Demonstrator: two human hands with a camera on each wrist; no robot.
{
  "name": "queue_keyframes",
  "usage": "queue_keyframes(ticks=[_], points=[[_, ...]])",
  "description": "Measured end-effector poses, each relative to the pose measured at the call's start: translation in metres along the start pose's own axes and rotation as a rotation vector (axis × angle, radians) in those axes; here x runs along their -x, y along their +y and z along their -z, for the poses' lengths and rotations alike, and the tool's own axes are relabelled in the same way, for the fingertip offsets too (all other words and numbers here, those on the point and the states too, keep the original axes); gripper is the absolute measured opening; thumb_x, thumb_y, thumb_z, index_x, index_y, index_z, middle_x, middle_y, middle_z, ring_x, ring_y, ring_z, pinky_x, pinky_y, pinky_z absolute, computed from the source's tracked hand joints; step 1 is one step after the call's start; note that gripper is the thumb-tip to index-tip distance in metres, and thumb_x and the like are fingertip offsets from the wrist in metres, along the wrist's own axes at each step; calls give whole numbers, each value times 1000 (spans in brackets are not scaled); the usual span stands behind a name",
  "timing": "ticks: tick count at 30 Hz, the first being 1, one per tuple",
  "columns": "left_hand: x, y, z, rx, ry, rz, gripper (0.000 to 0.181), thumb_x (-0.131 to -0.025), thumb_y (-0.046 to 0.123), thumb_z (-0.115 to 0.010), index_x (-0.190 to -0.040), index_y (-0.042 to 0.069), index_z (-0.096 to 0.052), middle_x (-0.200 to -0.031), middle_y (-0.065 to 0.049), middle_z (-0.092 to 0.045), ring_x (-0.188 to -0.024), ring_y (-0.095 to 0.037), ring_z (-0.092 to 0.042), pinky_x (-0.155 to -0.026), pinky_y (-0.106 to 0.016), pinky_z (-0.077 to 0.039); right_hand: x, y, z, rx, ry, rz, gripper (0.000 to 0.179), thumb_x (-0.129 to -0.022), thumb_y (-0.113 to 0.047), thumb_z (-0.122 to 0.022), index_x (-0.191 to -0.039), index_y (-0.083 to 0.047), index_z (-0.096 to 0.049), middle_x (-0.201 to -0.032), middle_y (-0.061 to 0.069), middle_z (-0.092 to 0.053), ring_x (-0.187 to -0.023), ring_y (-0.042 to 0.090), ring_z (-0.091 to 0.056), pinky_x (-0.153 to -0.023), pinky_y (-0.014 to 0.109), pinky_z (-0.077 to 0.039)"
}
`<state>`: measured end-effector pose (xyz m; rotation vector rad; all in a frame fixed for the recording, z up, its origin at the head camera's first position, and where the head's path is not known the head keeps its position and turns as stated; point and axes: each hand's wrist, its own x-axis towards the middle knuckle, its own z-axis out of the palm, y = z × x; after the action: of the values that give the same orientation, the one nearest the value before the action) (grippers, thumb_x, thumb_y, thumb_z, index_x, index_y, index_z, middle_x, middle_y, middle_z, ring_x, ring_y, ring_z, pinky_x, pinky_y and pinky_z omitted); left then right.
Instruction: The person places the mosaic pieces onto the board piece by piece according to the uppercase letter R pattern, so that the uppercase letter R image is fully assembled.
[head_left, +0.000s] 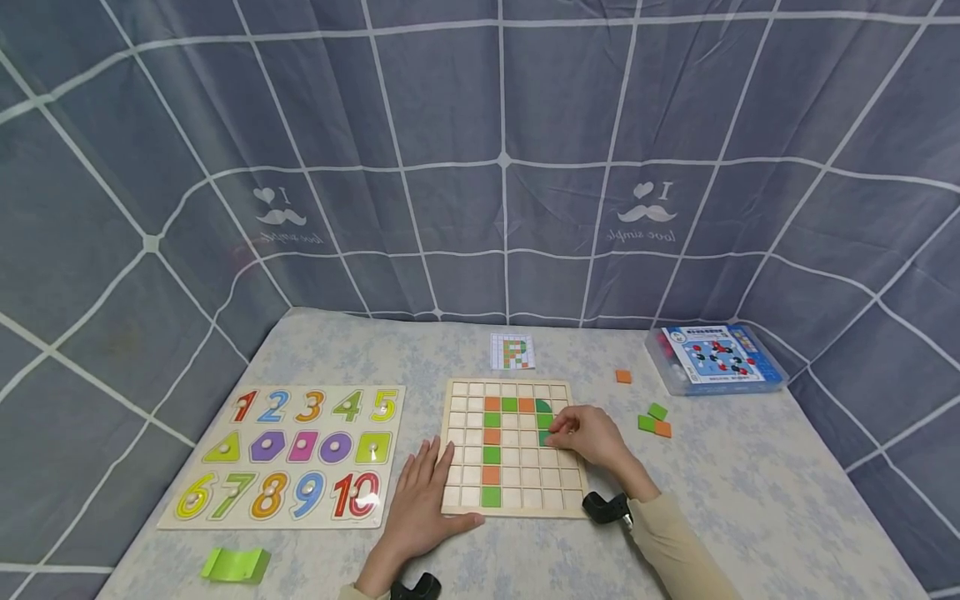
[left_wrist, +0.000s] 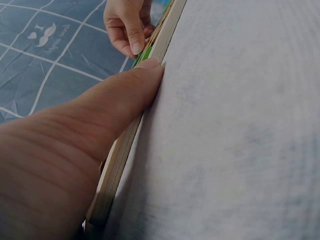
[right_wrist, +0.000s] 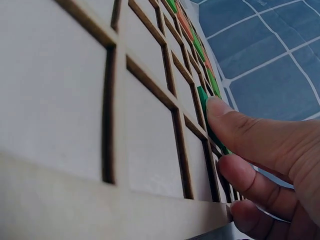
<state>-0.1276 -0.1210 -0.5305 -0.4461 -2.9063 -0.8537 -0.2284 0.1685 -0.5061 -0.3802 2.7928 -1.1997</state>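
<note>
Starting out at eight o'clock from the wooden grid board, a bright green curved block [head_left: 236,565] sits on the cloth. Round at nine o'clock lies the number puzzle board [head_left: 287,467], digits one to ten above and below a row of knobbed shapes. Next comes the left hand [head_left: 423,500], fingers spread wide and gripping nothing, resting against the board's left side with its thumb down at the near edge.

Here's the wooden grid board [head_left: 527,475] itself: orange and green tiles alternate down its third column, more run along the second row, and a rounded dark green tile [head_left: 543,406] turns the corner at one o'clock. Beyond the board, at twelve, lies the pattern card [head_left: 512,352], showing a similar figure.

And here's the action: the right hand [head_left: 588,435], in from three o'clock, has a narrow pinch on a dark green tile [head_left: 543,438], down at its cell beneath a green one; whether it sits flush is hard to say behind those fingers.

Further right, a lone orange tile [head_left: 623,377] lies at two o'clock, three loose tiles [head_left: 649,422] cluster near three, and the molecule-model box [head_left: 716,360] stands farther out at two.
</note>
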Motion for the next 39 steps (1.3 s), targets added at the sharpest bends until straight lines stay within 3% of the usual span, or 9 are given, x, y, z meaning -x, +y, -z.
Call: queue_keyframes(ticks=[15,30,39], points=[[0,0,0,5,5,-1,108,-70,64,-70,-148,1,-30,-151,-22,-24,-141,-36,-12,-111,-49,-8,0,-6,1,58,31,-19,20,-74,-25,-82,-76,-16,-65,-64,-7,-55,-56,12,-48,-54,30,-39],[1,-1,-2,-8,13,-18,107,-70,65,-70,-147,1,-32,-151,-22,-25,-140,-37,-14,-111,-51,-11,6,-4,1,21,28,-44,19,-75,-25,-81,-77,-16,-65,-66,-6,-55,-58,13,-48,-53,28,-38],[1,-1,-2,-11,18,-15,107,-70,66,-69,-147,2,-32,-151,-22,-24,-140,-37,-14,-111,-51,-11,7,7,19,29,135,6,16,-77,-25,-80,-80,-16,-68,-71,-7,-59,-63,14,-48,-56,29,-40]])
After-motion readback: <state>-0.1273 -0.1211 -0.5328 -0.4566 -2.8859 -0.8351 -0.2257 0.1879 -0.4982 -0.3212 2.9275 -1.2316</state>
